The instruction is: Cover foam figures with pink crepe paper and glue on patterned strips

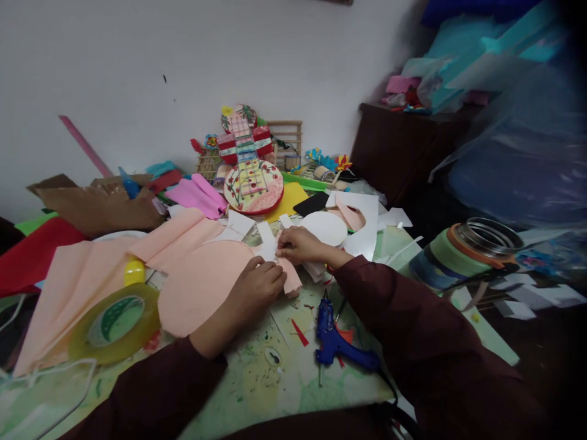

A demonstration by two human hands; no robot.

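My right hand pinches the upper end of a narrow peach crepe paper strip in the middle of the table. Fingers of my left hand are closed at the strip's left edge, close to the right fingertips, which partly hide it. Under my left wrist lies a large rounded peach paper piece. White paper cutouts lie just behind the fingers, with a white oval to their right. A blue glue gun rests on the table below my right forearm.
A wide tape roll and peach paper sheets lie at left, before a brown paper bag. A decorated paper guitar shape leans at the back. An uncapped flask stands at right, near scattered white scraps.
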